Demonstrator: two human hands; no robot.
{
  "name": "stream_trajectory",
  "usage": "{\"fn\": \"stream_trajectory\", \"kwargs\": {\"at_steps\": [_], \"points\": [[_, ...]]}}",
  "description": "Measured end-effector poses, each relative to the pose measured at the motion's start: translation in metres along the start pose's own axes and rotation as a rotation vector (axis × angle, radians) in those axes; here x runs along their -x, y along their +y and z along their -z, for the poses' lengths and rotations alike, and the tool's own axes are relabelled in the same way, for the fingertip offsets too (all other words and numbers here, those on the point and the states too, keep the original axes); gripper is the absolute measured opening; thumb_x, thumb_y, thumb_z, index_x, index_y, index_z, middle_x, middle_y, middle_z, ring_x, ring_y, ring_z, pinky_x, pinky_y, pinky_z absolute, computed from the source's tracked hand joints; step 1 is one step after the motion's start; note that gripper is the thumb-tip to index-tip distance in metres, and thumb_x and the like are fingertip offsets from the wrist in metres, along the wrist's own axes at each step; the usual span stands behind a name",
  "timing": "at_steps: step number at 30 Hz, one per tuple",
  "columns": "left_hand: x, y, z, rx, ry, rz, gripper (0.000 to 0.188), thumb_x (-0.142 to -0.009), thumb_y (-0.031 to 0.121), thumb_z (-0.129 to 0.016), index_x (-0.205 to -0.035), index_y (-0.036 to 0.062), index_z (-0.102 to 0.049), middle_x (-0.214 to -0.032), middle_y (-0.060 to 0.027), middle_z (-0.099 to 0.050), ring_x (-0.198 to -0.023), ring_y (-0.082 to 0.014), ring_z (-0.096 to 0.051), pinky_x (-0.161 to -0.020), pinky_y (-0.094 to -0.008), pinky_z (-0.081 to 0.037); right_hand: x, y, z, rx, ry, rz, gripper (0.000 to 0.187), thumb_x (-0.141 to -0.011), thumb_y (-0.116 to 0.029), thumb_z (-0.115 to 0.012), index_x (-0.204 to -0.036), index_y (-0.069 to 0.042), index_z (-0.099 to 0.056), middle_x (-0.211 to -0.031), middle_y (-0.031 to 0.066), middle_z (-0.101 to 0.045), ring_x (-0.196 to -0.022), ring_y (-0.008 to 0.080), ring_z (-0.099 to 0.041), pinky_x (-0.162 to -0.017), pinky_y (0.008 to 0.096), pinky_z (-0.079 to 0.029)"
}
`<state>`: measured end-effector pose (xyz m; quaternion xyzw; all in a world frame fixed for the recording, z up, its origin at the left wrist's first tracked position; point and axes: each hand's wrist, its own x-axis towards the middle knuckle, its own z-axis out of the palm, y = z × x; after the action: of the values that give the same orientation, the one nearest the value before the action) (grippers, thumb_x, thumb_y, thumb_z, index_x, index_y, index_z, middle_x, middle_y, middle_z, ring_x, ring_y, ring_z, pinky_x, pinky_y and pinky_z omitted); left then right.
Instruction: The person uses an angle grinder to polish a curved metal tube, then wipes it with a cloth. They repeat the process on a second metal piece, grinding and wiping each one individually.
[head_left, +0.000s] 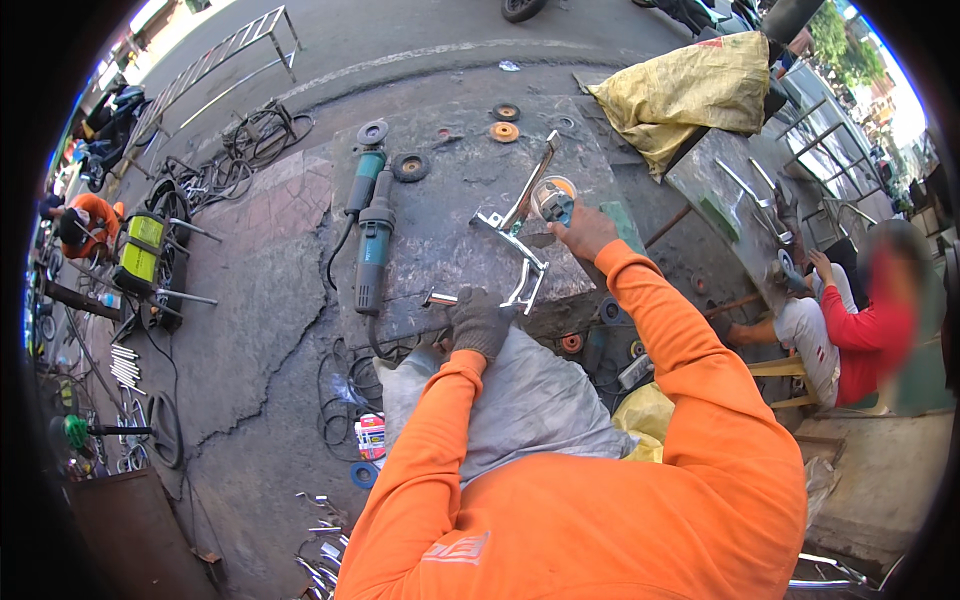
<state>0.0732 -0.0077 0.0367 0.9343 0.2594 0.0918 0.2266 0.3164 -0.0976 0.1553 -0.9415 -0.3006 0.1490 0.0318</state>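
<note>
A shiny bent metal bracket lies at the near side of a worn, dark work board. My left hand, in a dark grey glove, is closed around the bracket's near end, and a short bright piece pokes out to its left. My bare right hand wraps around a teal angle grinder. The grinder's round disc is right beside the bracket's long bar; whether they touch I cannot tell. A grey cloth covers my lap below both hands.
Two corded grinders, one larger, lie left on the board, near loose discs. A yellow sack sits far right. A person in red works at the right; another in orange crouches far left near a green machine.
</note>
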Motion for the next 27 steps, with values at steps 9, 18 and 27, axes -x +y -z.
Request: {"fn": "stream_trajectory", "kwargs": {"at_steps": [9,18,27], "points": [[-0.001,0.003,0.003,0.011,-0.073,0.041,0.037,-0.088,0.048,-0.077,-0.099,0.0128,-0.080,-0.111,-0.0145,-0.069,-0.119,-0.0365,-0.057,-0.100,-0.0507,-0.047,-0.006,0.003,0.002,-0.042,0.016,0.019,0.078,-0.093,-0.058,-0.069,-0.136,0.006,-0.056,-0.124,0.0273,-0.071,-0.118,0.0435,-0.068,-0.104,0.0492,-0.052],[0.004,-0.002,0.013,-0.028,-0.127,0.030,0.050,-0.087,0.058,-0.076,-0.109,0.0130,-0.080,-0.116,-0.0160,-0.069,-0.121,-0.0370,-0.057,-0.103,-0.0487,-0.046,-0.046,0.077,-0.008,-0.472,0.065,-0.151,0.072,-0.093,-0.058,-0.068,-0.126,0.006,-0.065,-0.111,0.0264,-0.074,-0.098,0.0393,-0.075,-0.086,0.0474,-0.060],[0.011,-0.013,0.017,-0.201,-0.051,0.045,0.042,-0.091,0.051,-0.070,-0.120,0.0209,-0.077,-0.138,-0.0110,-0.061,-0.137,-0.0361,-0.047,-0.116,-0.0680,-0.027,0.073,0.179,-0.122,-1.984,-0.265,-0.214,0.079,-0.100,-0.065,-0.033,-0.129,0.004,-0.059,-0.092,0.0205,-0.071,-0.071,0.0385,-0.071,-0.068,0.0515,-0.062]]}}
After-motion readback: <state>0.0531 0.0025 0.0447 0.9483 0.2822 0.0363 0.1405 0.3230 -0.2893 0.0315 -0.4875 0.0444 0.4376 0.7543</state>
